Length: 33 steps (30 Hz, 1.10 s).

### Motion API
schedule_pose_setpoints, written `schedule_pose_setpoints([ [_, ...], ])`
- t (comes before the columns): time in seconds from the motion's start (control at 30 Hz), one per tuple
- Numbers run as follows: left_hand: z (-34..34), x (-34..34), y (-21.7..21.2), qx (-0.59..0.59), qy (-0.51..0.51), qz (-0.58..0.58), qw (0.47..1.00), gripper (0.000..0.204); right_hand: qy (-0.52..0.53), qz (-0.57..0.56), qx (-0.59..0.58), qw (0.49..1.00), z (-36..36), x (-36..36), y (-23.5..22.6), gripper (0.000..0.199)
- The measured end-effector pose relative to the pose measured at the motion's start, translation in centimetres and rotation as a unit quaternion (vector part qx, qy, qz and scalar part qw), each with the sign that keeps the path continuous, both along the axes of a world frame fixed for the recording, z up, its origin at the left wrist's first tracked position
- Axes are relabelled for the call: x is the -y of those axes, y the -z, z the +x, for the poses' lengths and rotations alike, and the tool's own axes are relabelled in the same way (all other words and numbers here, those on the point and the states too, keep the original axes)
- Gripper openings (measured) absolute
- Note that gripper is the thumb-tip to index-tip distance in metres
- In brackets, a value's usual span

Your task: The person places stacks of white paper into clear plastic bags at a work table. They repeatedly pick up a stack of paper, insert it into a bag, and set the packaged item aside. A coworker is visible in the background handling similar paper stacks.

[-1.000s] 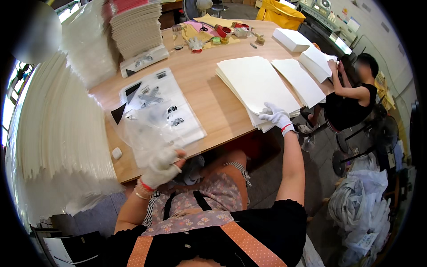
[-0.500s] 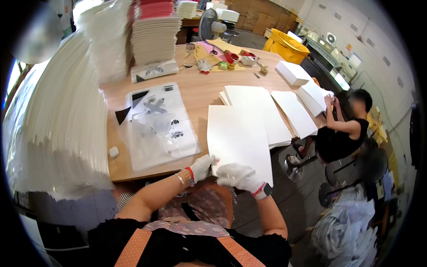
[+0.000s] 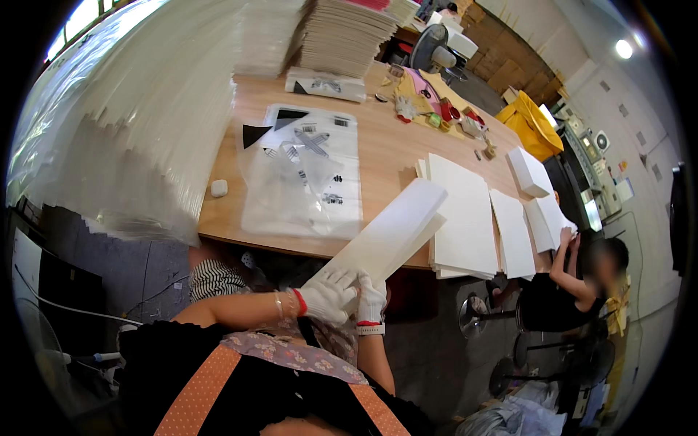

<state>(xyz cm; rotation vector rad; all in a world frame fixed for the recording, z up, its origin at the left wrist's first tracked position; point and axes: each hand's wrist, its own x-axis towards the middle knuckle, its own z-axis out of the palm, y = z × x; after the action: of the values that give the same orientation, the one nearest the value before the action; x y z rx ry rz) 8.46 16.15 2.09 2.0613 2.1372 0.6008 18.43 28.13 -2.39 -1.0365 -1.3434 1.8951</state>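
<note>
A large white paper sheet slants up from my lap over the table's near edge. It looks bent or folded lengthwise, with a second leaf showing under its right side. My left hand, in a white knit glove with a red cuff, is closed on the sheet's near end. Right beside it, my right hand, gloved the same way, pinches the near right corner; its fingertips are partly hidden. To the right, a stack of white sheets lies on the table. A clear plastic bag with black print lies left of the sheet.
Tall piles of clear plastic sleeves fill the left side. A small white block sits at the table's left edge. More white sheets, tape rolls and cloth pieces lie farther right. A co-worker sits at the right end.
The sheet has come off the stack's near side, and now stands tilted and bent in my hands. Both hands have drawn together and closer to my body; the view has turned.
</note>
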Motion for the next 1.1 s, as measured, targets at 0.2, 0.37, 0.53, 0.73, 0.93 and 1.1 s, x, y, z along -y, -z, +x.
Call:
schedule_pose_setpoints([
  [0.2, -15.3, 0.5, -11.4, -0.189, -0.268, 0.414, 0.849, 0.055, -0.032, 0.189, -0.027, 0.981, 2.8, -1.9, -2.5, 0.023],
  [0.37, -24.2, -1.1, -12.0, 0.564, -0.097, 0.038, 0.819, 0.044, -0.004, 0.401, 0.049, 0.915, 3.3, -1.4, -8.6, 0.026],
  [0.53, -26.0, -3.3, -9.3, 0.729, -0.036, 0.137, 0.669, 0.033, -0.102, 0.621, 0.145, 0.763, 2.7, -2.1, -10.1, 0.039],
  [0.73, -14.6, -6.5, -6.2, 0.240, 0.005, 0.211, 0.947, 0.024, -0.320, 0.652, 0.499, 0.473, -3.8, -3.2, -9.8, 0.035],
  [0.93, -9.7, -5.1, -6.1, 0.204, -0.077, 0.181, 0.959, 0.012, -0.189, 0.517, 0.323, 0.770, -8.8, -6.7, -7.0, 0.041],
  [1.1, -12.1, -1.2, 4.0, 0.102, -0.077, 0.157, 0.979, 0.029, -0.052, 0.426, 0.404, 0.808, -12.7, -7.1, -2.4, 0.037],
])
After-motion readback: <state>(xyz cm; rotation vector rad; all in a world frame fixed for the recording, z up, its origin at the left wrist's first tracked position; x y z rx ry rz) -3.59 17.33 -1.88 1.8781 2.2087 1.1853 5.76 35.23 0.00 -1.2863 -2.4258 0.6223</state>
